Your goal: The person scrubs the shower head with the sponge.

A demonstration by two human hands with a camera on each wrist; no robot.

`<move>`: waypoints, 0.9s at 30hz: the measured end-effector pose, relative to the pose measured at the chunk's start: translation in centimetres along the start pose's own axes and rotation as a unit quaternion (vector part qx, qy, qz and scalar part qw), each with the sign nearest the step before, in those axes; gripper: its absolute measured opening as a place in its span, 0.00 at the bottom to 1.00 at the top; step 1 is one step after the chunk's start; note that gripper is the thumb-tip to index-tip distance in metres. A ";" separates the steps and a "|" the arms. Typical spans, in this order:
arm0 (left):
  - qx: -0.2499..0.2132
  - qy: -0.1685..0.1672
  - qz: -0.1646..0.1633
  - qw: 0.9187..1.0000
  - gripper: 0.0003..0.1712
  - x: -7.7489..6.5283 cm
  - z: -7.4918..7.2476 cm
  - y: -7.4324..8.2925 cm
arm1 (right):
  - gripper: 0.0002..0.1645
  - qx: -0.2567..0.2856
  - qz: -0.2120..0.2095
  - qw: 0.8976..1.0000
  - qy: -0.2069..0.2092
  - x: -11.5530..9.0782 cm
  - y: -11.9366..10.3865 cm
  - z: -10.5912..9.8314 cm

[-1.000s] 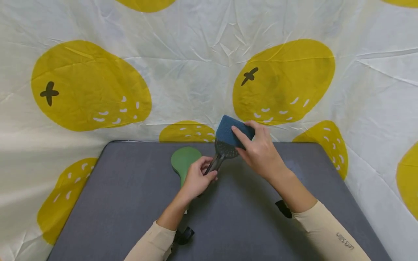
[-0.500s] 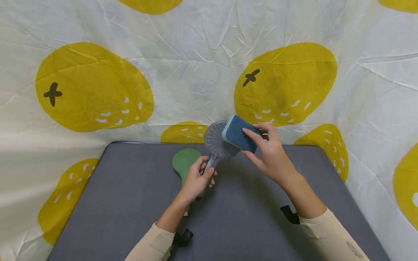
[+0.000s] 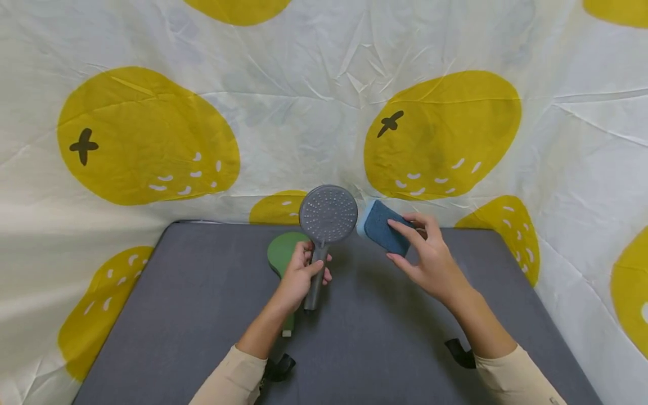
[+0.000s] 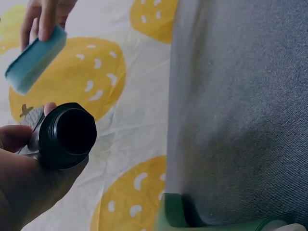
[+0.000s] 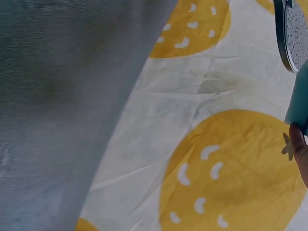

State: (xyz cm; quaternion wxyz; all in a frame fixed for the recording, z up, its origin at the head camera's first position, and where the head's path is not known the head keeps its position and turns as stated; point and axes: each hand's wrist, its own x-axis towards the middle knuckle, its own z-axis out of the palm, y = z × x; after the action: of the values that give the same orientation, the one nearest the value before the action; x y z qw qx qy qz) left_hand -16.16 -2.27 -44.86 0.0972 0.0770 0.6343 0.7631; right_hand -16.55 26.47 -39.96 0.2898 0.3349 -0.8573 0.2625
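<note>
My left hand [image 3: 300, 277] grips the handle of a grey shower head [image 3: 328, 214], whose round nozzle face is turned toward the head camera. The handle's open threaded end [image 4: 72, 132] points at the left wrist camera. To the right, my right hand [image 3: 430, 261] pinches a blue sponge [image 3: 386, 228] between thumb and fingers. Its lighter blue side [image 4: 36, 62] faces the shower head, with a small gap between the two in the head view. Both are held up above the table. Behind my left hand lies a green, round-headed object with a handle [image 3: 284, 252], partly hidden by that hand.
A dark grey cloth-covered table [image 3: 212, 315] spreads below my hands. Behind and beside it hangs a white curtain [image 3: 304, 129] printed with yellow fruit shapes. Black straps [image 3: 459, 353] hang near both wrists.
The sponge has moved off the shower head's face, to the right and down. My left hand has turned the shower head so its nozzle face shows fully and its handle stands more upright.
</note>
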 end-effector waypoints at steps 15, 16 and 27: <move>-0.036 0.048 0.029 0.998 0.18 0.4 0.0 -0.1 | 0.37 0.011 0.017 1.000 -0.007 -2.7 0.7 0.6; -0.035 0.052 0.025 0.998 0.18 0.4 0.0 -0.1 | 0.38 0.009 0.018 1.000 -0.007 -2.8 0.7 0.6; -0.028 0.084 0.060 0.994 0.20 0.1 0.2 -0.3 | 0.41 0.004 0.033 0.999 -0.011 -3.2 0.8 0.9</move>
State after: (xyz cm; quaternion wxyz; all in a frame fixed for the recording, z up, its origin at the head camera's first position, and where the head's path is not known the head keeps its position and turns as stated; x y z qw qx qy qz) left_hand -16.23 -1.97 -45.09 -0.0002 0.0473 0.6130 0.7887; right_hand -15.47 27.74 -42.91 0.2706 0.3106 -0.8699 0.2713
